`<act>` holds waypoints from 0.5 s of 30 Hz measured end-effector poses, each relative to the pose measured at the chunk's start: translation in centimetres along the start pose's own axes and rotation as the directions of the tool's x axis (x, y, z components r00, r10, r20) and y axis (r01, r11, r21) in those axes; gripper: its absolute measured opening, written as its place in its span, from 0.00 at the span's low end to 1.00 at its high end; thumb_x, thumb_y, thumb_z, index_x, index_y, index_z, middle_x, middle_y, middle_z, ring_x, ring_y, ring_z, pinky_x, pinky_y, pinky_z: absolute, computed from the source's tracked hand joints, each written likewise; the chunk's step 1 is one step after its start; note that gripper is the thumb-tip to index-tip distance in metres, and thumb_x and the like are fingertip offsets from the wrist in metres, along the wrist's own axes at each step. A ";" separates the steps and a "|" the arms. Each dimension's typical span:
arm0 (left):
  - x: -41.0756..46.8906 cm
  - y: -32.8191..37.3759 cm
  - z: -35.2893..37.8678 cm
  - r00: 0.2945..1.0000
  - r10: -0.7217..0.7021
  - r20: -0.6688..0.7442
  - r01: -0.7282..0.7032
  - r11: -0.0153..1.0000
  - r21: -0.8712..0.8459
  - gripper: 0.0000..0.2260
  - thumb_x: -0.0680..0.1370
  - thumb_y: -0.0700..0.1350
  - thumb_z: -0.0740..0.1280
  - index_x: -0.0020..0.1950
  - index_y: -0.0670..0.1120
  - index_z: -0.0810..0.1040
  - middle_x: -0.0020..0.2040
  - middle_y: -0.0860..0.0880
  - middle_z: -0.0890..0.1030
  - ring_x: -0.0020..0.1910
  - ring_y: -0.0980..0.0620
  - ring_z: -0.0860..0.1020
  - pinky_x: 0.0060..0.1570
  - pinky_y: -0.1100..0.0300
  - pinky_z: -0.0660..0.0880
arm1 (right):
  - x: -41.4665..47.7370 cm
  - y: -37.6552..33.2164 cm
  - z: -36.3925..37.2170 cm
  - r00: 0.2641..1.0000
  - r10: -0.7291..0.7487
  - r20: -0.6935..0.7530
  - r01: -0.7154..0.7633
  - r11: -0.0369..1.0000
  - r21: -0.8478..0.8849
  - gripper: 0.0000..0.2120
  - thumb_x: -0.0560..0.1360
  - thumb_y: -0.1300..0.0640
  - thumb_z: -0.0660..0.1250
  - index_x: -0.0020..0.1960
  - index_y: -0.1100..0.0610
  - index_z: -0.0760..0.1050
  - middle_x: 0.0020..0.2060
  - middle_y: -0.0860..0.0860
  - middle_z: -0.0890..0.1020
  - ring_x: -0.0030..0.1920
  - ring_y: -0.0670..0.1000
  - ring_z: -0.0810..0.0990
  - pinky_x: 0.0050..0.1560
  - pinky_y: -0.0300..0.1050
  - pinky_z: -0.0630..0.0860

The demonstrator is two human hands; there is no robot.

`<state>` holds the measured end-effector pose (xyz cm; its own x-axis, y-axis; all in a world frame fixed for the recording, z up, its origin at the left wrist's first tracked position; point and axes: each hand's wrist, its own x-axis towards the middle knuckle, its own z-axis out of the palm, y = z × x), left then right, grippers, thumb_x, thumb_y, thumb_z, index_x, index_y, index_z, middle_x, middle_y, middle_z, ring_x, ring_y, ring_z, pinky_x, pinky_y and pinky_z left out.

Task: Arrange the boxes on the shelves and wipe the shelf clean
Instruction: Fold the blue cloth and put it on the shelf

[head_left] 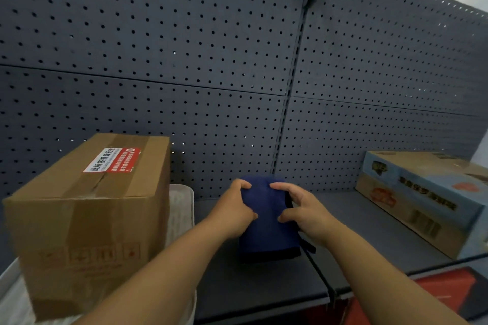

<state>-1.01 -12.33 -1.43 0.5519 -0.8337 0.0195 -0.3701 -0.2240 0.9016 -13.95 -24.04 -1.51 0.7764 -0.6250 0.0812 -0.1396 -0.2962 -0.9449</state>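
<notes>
A: Two hands on one cloth; the left hand (232, 210) and the right hand (303, 212) each pinch a side edge of the folded blue cloth (266, 232), fingertips curled over its top, thumbs lower down; they are apart, with only the cloth between them.

B: Which step is this?

A: The wiping, I'd judge; the cloth is on or just above the dark shelf (369, 235), and I cannot tell which; the boxes sit off to either side.

B: Where exactly?

A: A brown carton (87, 219) just left of the left hand, resting on a white tray (181, 208); a printed box (422, 200) well to the right of the right hand; the pegboard (184, 60) stands beyond both.

B: And next?

A: Probably lay the cloth flat, press a palm on it and sweep the bare stretch between the boxes; the seam under the right wrist might snag the hem.

B: Any writing?

A: A red-and-white label (113, 160) on the carton's top carries Chinese characters, too blurred to read; faint red marks on its front; yellow characters on the printed box, equally unreadable; no brand I can make out.
</notes>
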 end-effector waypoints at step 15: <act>5.9 -3.5 0.4 0.965 -0.244 -0.101 0.263 0.904 0.338 0.30 0.76 0.36 0.64 0.76 0.46 0.57 0.74 0.44 0.66 0.69 0.46 0.69 0.64 0.60 0.66 | 8.9 4.3 2.2 0.966 0.111 0.233 -0.037 0.953 -0.301 0.36 0.68 0.72 0.69 0.72 0.53 0.65 0.70 0.55 0.68 0.57 0.50 0.72 0.38 0.32 0.71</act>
<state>3.30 -16.66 -4.64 0.6978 -0.6988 -0.1574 -0.4415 -0.5926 0.6737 -6.25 -29.30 -5.59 0.8776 -0.4688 -0.1000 -0.3467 -0.4765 -0.8079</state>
